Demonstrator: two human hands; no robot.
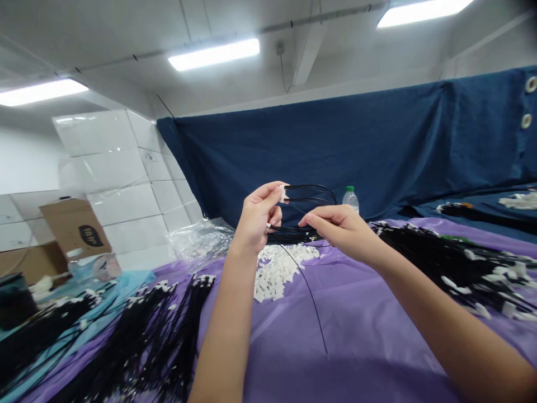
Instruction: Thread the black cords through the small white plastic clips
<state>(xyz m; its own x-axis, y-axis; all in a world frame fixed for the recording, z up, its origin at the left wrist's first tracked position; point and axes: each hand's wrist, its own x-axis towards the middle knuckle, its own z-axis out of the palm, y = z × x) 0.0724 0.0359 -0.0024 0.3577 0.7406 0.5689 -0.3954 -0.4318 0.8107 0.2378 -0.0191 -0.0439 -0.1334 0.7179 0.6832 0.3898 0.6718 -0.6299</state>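
My left hand (262,212) is closed, with a white plastic connector (284,194) pinched between thumb and fingertips. Thin black wires (312,187) loop out of this connector to the right. A second small white end (267,228) shows lower down by the curled fingers. My right hand (339,224) has thumb and forefinger pinched together on a thin black wire, just right of the connector. One loose black wire (308,285) hangs below the hands over the purple cloth. Beneath them lies a pile of white connectors (274,274).
Bundles of black wires with white ends lie at left (155,324) and right (444,263) on the purple cloth (356,330). Behind are a green-capped bottle (350,197), a clear plastic bag (201,240), white boxes (121,184) and a dark blue curtain (314,145).
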